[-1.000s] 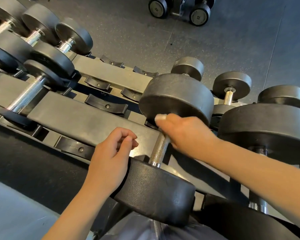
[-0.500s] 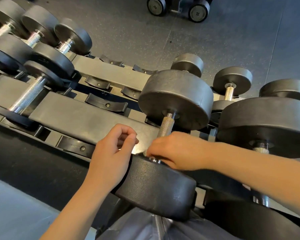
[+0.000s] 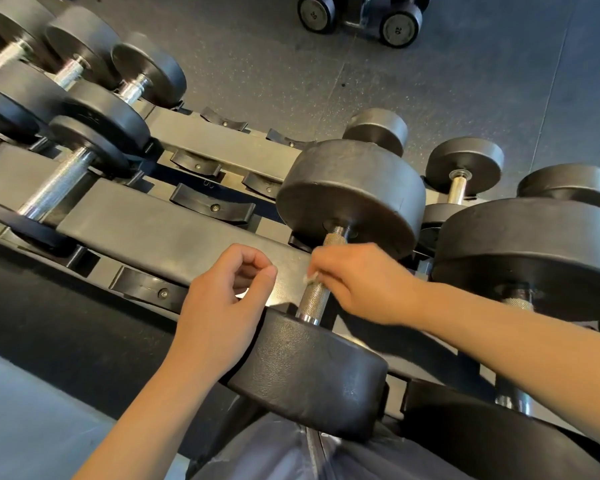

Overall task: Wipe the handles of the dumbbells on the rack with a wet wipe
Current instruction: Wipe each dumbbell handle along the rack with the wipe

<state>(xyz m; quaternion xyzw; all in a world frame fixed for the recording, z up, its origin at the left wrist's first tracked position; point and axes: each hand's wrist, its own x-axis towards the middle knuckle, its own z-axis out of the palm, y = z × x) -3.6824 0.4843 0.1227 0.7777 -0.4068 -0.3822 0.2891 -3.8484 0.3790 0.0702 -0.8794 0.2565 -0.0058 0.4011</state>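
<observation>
R hand point(image 3: 362, 284) wraps the knurled handle point(image 3: 314, 299) of the near dumbbell point(image 3: 312, 372) on the rack point(image 3: 160, 233), grip clenched round bar w/ the wet wipe point(image 3: 309, 278) pinched under the fingers; only a white scrap of it shows at the fingertips. Hand sits mid-bar, prob so the wipe rings the steel and can slide along its length. L hand point(image 3: 222, 306) rests wrist against the near weight head, fingers loosely curled, holding nothing, likely just steadying. Other dumbbells, e.g. the next dumbbell point(image 3: 534, 244) to the R, sit in their cradles, handles untouched for now.
</observation>
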